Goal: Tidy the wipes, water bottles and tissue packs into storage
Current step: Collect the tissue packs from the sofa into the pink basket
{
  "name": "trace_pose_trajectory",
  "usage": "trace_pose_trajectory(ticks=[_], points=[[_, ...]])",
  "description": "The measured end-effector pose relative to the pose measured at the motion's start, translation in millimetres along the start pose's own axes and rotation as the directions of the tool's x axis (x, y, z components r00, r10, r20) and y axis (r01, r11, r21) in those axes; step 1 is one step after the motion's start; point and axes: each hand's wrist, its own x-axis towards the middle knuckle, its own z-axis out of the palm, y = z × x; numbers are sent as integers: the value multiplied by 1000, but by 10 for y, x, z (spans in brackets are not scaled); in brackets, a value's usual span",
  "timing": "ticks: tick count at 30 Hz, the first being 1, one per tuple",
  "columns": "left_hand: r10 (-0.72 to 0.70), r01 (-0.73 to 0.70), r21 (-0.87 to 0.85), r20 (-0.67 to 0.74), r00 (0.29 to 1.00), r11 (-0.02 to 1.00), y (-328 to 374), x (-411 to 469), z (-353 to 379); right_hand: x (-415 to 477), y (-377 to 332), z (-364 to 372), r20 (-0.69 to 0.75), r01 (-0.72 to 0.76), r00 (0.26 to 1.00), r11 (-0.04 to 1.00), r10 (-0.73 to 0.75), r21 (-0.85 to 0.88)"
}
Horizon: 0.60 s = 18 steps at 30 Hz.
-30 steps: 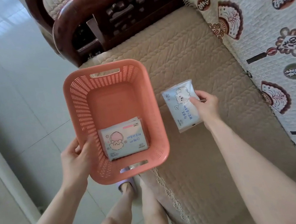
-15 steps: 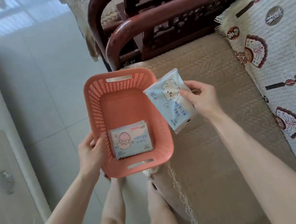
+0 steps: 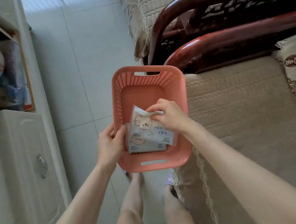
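Top pack at the basket's near end, pinched at its far edge.

We note the basket (image 3: 121,89) hangs at the left edge of the seat (image 3: 238,118); whether it rests on it we cannot tell. A lower pack (image 3: 144,148) lies flat against the near wall, long axis along that wall. The top pack (image 3: 143,127) sits tilted across it, long axis running from the far-left down to the near-right, so its body lies nearward of the fingers. The right hand (image 3: 171,118) is the nearer hand, with fingers (image 3: 153,109) and thumb pinching the pack's far edge. The left hand (image 3: 110,145) grips the left rim near the near-left corner, fingers curled over it. We judge the release needs only a letting-go.
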Motion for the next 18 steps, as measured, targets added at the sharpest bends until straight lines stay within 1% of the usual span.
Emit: trace_pose_trajectory(ticks=[4,6,9,11,13,17,18], points=[[-1,1,-7,6,1000,1000,104,240,-225,324,-199,273,132,10,991,988,11,-154],[-5,6,-16,8,1000,1000,152,381,-351,488,-282,380,180,-4,983,987,34,-163],[-11,11,-23,9,1000,1000,226,578,-506,718,-382,515,177,-46,981,984,77,-173],[-12,12,-33,8,1000,999,284,694,-573,859,-440,564,156,-57,983,970,96,-236],[-17,17,-42,-1,1000,999,368,793,-619,987,-499,566,170,-56,980,958,107,-281],[-14,12,-65,-22,1000,998,558,995,-657,1214,-601,463,217,-105,966,980,141,-169],[-15,14,-70,-27,1000,997,608,1068,-660,1285,-642,422,235,-101,962,980,140,-171]])
